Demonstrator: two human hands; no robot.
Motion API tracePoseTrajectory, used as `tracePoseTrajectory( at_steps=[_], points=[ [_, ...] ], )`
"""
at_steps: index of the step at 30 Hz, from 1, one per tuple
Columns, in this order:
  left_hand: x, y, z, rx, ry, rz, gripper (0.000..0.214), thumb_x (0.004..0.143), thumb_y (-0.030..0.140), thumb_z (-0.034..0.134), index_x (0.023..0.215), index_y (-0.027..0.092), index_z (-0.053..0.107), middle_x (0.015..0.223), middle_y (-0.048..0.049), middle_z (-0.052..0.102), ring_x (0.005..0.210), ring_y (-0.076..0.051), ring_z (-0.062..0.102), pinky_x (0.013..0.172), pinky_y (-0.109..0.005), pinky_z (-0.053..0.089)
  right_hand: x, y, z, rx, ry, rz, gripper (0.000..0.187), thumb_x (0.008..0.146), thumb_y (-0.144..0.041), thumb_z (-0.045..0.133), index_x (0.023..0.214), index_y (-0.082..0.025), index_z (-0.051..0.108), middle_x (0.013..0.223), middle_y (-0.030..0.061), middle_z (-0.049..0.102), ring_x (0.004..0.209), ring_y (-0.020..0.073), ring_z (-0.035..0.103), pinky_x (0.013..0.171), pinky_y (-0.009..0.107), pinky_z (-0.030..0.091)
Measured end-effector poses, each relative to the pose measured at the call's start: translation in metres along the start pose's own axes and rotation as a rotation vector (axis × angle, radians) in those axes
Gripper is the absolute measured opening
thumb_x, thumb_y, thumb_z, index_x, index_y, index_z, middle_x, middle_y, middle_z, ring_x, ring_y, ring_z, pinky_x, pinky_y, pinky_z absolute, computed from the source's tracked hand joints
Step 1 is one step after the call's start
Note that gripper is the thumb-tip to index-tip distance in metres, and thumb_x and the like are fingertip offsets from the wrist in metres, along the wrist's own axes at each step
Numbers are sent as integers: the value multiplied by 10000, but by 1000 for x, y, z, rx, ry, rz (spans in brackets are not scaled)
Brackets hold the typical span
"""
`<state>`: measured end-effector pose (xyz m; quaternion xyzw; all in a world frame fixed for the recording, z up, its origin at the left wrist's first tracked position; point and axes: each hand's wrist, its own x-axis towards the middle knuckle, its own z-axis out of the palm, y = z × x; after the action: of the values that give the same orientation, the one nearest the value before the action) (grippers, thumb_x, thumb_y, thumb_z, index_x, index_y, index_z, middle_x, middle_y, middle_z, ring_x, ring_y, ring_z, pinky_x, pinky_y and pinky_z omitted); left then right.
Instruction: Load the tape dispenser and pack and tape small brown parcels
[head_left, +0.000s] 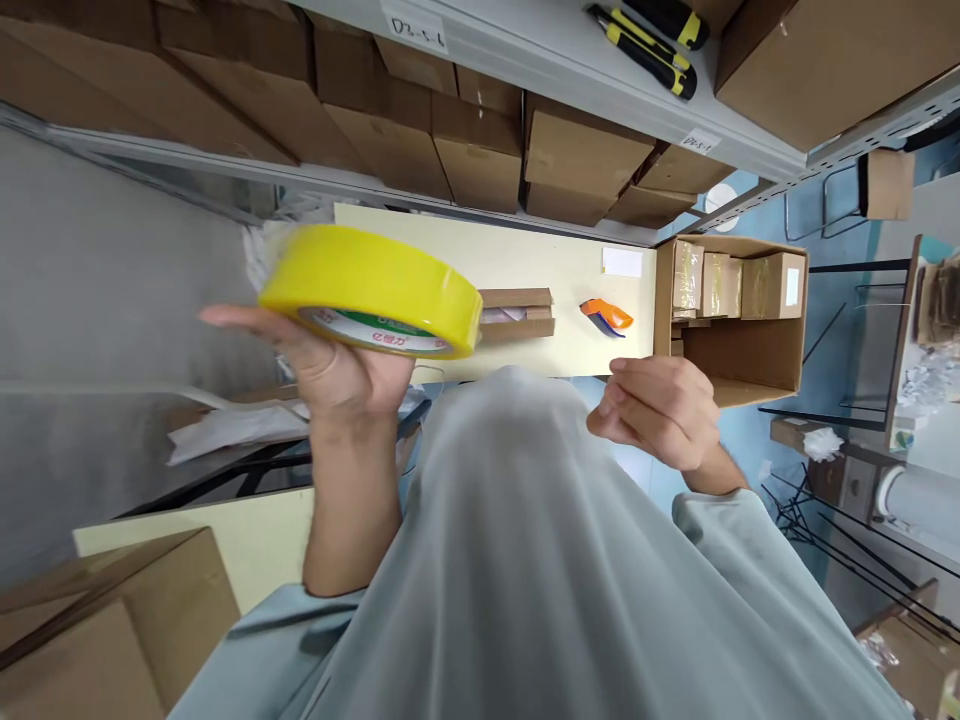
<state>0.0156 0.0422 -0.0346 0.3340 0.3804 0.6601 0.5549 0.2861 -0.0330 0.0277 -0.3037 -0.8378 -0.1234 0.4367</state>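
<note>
A large roll of yellow packing tape (375,290) rests in my left hand (337,370), raised above the table's left part. The thumb sticks out to the left; the other fingers are mostly hidden by the roll. My right hand (660,405) hovers near the table's front edge with its fingers pinched together. What may be between those fingertips is too small to make out. Beyond it on the table lies an orange and blue tape cutter (609,317). Between the two hands, farther back, sits a small open cardboard box (517,313) with something pale inside.
A large open carton (750,390) holding several taped boxes stands at the table's right end. White paper (622,262) lies on the cream table (442,235). Above are a metal shelf (525,60) with utility knives (652,50) and cardboard boxes (585,150). Another carton (135,620) sits lower left.
</note>
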Motion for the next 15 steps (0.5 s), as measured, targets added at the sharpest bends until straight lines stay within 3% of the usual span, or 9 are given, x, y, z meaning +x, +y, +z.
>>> tracePoseTrajectory(
  at_steps=[3, 7, 9, 12, 14, 15],
  points=[
    [5, -1, 2, -75, 16, -69, 833, 767, 1090, 713, 1062, 312, 688, 1190, 10, 777, 1459, -293, 681, 1220, -447, 634, -5, -4, 0, -39, -9, 122, 181, 984, -134, 775, 1039, -285, 692, 933, -32, 776, 786, 145, 811, 645, 278, 679],
    [11, -9, -7, -218, 75, -146, 677, 763, 881, 935, 956, 300, 648, 1092, 19, 798, 1385, -249, 718, 1180, -332, 638, -15, -9, 2, 36, -5, 169, 250, 911, -60, 808, 1016, -261, 705, 980, 0, 790, 854, 169, 828, 693, 297, 681],
    [13, -15, -13, -269, 129, -183, 630, 882, 868, 850, 945, 282, 627, 1078, 9, 794, 1392, -208, 699, 1165, -284, 625, -22, -13, 8, 91, -2, 147, 278, 878, -52, 837, 975, -273, 700, 988, -3, 805, 884, 175, 831, 691, 295, 687],
    [19, -27, -22, -283, 222, -288, 641, 1065, 899, 551, 1062, 265, 645, 1280, -3, 785, 1443, -176, 648, 1135, -294, 633, -35, -26, 17, 158, 9, 56, 282, 864, -106, 865, 877, -306, 667, 878, -40, 795, 825, 165, 822, 611, 270, 676],
    [23, -36, -27, -271, 299, -363, 656, 1088, 899, 487, 1183, 271, 648, 1485, -3, 727, 1484, -182, 621, 1150, -333, 637, -44, -39, 22, 190, -105, 36, 269, 895, -194, 871, 822, -319, 645, 768, -54, 757, 726, 164, 800, 539, 268, 650],
    [25, -41, -29, -264, 335, -392, 653, 1089, 892, 494, 1222, 270, 640, 1552, -10, 695, 1497, -183, 614, 1170, -347, 632, -48, -45, 24, 207, -249, 90, 274, 918, -243, 866, 802, -321, 630, 729, -54, 740, 688, 165, 787, 527, 275, 645]
  ],
)
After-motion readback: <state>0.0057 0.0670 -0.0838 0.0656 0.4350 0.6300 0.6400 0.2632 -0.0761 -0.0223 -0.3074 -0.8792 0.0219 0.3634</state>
